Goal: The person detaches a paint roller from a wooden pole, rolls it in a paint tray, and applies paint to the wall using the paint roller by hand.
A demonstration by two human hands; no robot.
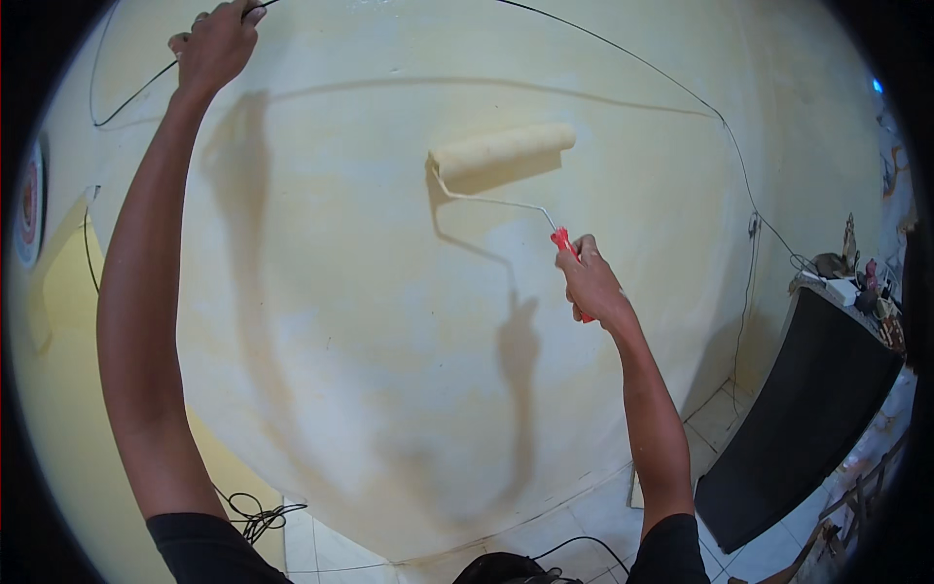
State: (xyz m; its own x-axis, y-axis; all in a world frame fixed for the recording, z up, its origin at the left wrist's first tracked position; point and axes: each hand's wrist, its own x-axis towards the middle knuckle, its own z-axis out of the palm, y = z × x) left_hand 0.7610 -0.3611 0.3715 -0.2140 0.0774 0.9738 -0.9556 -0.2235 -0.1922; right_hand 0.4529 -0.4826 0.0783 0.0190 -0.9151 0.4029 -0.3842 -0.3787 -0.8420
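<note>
My right hand point(592, 286) grips the red plastic handle of a paint roller point(503, 150). The roller's cream-coloured sleeve is at the wall point(379, 292), above and left of the hand, with its shadow just below; whether it touches the wall I cannot tell. The wall is pale yellow with whitish patches. My left hand point(219, 47) is raised at the upper left and holds a thin black cable point(606, 38), which runs out of the top of the view and comes down again at the right.
A tall black loudspeaker or cabinet point(799, 416) stands at the right, with a white power adapter point(839, 290) and small objects on top. A coiled black cable point(255, 515) lies at the lower left by the tiled floor point(336, 544). A round plate-like object point(31, 204) hangs far left.
</note>
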